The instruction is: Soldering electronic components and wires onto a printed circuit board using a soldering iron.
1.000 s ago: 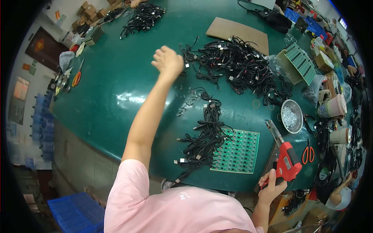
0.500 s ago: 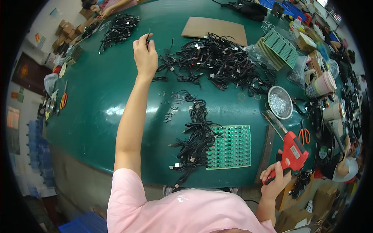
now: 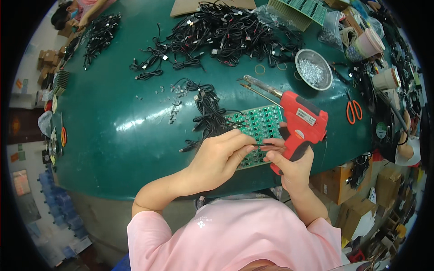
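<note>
In my right hand (image 3: 296,165) is a red soldering gun (image 3: 302,121) with a black trigger, its metal tip pointing up and left over the table. My left hand (image 3: 219,158) pinches a thin black cable (image 3: 264,144), whose end reaches toward the fingers of my right hand; whether those fingers also grip it is unclear. Below both hands lies a green circuit board panel (image 3: 260,119), partly hidden by them. Black cables with plugs (image 3: 208,106) are heaped at its left side, some touching it. Small metal pieces (image 3: 176,101) are scattered left of that heap.
Farther back is a large pile of black cables (image 3: 230,34). A metal bowl of small shiny pieces (image 3: 314,70) stands at the right, near orange-handled scissors (image 3: 354,110). Stacked green boards (image 3: 300,13) sit at the back. Another person (image 3: 83,11) works at the far left.
My left hand has come back from the far side of the table to the board panel, the black cable in it. My right hand has brought the soldering gun up and left, beside my left hand.
</note>
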Action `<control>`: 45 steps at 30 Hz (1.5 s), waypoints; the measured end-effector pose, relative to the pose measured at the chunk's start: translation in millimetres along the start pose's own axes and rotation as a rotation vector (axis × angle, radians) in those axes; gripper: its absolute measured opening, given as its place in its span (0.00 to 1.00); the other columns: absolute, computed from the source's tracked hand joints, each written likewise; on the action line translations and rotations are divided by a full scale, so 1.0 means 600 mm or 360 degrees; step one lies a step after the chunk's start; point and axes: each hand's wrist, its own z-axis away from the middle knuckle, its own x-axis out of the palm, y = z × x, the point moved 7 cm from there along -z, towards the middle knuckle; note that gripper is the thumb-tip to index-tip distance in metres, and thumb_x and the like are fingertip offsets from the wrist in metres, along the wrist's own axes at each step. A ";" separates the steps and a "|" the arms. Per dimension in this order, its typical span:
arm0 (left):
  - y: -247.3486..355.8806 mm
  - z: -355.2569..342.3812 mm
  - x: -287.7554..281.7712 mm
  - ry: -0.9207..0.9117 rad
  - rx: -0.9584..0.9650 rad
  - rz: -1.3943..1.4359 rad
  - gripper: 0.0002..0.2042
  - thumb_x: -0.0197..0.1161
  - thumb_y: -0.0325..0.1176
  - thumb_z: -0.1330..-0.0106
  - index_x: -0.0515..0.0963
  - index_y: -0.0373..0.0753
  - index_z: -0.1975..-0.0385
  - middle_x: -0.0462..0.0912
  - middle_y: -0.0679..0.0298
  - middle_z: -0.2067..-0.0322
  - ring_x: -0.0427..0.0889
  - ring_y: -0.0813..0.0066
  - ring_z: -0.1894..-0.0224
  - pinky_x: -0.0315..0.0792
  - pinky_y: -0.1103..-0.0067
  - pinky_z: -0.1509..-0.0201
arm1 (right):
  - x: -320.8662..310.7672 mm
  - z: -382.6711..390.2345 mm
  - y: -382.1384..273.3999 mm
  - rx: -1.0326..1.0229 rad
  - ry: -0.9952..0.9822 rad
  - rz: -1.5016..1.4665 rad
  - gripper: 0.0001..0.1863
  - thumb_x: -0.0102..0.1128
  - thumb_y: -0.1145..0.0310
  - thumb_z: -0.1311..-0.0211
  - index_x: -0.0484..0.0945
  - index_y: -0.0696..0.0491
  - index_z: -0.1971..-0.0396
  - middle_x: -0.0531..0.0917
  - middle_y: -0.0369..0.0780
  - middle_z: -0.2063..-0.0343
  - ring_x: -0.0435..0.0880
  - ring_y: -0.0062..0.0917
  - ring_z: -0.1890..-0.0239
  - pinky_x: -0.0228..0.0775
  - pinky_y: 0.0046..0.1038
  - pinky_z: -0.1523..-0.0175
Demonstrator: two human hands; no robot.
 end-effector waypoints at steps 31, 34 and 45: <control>-0.056 0.032 0.029 -0.0312 -0.0713 0.0268 0.04 0.65 0.24 0.42 0.82 0.32 0.68 0.81 0.67 0.78 0.71 0.90 0.80 0.65 0.87 0.77 | 0.019 0.032 0.024 -0.0097 -0.0148 0.0615 0.07 0.63 0.82 0.46 0.79 0.61 0.66 0.84 0.37 0.71 0.81 0.17 0.68 0.74 0.21 0.61; -0.068 0.040 0.046 -0.0283 -0.0767 0.0520 0.04 0.64 0.24 0.41 0.81 0.31 0.68 0.80 0.69 0.77 0.70 0.93 0.78 0.65 0.89 0.77 | 0.020 0.033 0.025 -0.0092 -0.0099 0.0527 0.08 0.63 0.82 0.46 0.79 0.61 0.65 0.84 0.37 0.70 0.82 0.17 0.68 0.74 0.21 0.61; -0.056 0.047 0.049 0.0102 -0.0398 0.0324 0.02 0.65 0.23 0.43 0.81 0.33 0.71 0.81 0.68 0.77 0.72 0.92 0.79 0.68 0.90 0.77 | 0.017 0.030 0.020 -0.0055 -0.0083 0.0500 0.09 0.64 0.84 0.49 0.77 0.63 0.67 0.84 0.41 0.71 0.81 0.16 0.71 0.74 0.17 0.65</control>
